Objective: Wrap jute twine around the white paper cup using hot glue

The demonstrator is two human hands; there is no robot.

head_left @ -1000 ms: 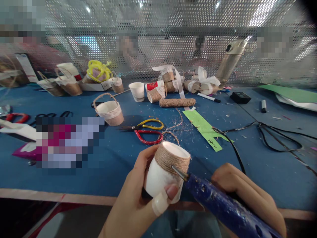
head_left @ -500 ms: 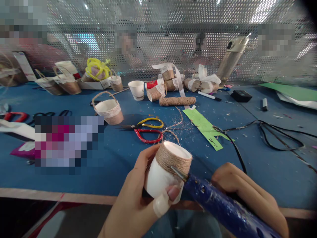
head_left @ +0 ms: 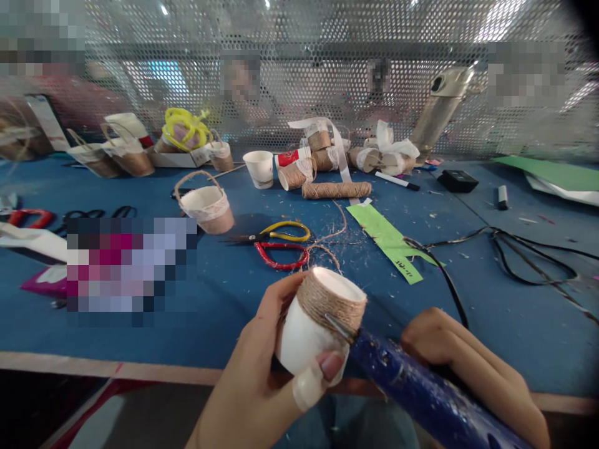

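A white paper cup [head_left: 299, 340], wrapped near its open end in brown twine [head_left: 327, 304], is held tilted in my left hand [head_left: 269, 368]. A strip of tape circles that hand's thumb, which presses on the cup's side. From the right, a blue hot glue gun [head_left: 412, 383] points at the cup, its metal tip against or just over the lower edge of the twine. My right hand [head_left: 472, 362] is wrapped round the glue gun, its fingers partly hidden behind the body. Beyond the cup lie scissors [head_left: 281, 244] with yellow and red handles, beside a loose twine end.
A small twine basket [head_left: 208, 209] stands at left centre. Further back are a twine roll [head_left: 337, 190], a white cup [head_left: 259, 169] and several wrapped cups. A green paper strip [head_left: 386, 243] and black cable [head_left: 449, 280] lie right. Perforated metal mesh [head_left: 299, 81] closes the back.
The whole view shifts very slightly. Both hands, the cup and the glue gun keep nearly the same pose, with the tip still at the twine's lower edge.
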